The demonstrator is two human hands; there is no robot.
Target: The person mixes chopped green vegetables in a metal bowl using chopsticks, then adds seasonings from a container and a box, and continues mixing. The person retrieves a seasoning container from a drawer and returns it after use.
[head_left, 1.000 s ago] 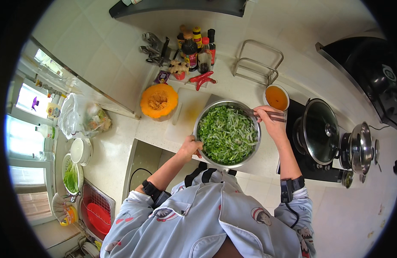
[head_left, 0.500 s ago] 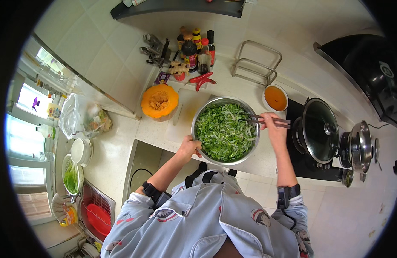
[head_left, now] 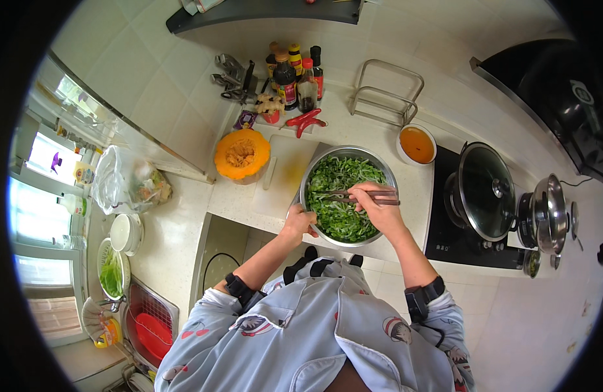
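Our big steel bowl [head_left: 353,151] is near the front edge of the counter [head_left: 262,217], just right of the pale cutting board [head_left: 288,163], and it's pretty loaded with chopped greens [head_left: 344,173]. Can't tell from up here whether it's resting flat or partly held up. Our left hand [head_left: 299,221] is clamped on the rim at the near left side. Our right hand [head_left: 378,210] is closed around a pair of dark chopsticks [head_left: 387,202], held almost level across the bowl with the tips down at the greens.

Left of the board we've got a cut pumpkin [head_left: 241,155], orange flesh facing up. Behind that: a few red chillies [head_left: 306,122], some knobbly ginger [head_left: 270,104] and a bunch of sauce bottles [head_left: 285,78] against the wall, with a metal wire rack [head_left: 386,91] further right.

Just past the bowl on the right is a white dish of orange liquid [head_left: 416,145], right beside our black hob [head_left: 445,251], which has a big glass-lidded pot [head_left: 484,189] on it. Way off to the left there's a clear plastic bag [head_left: 115,183], white bowls [head_left: 126,234], and a red basin [head_left: 151,336] in the sink.
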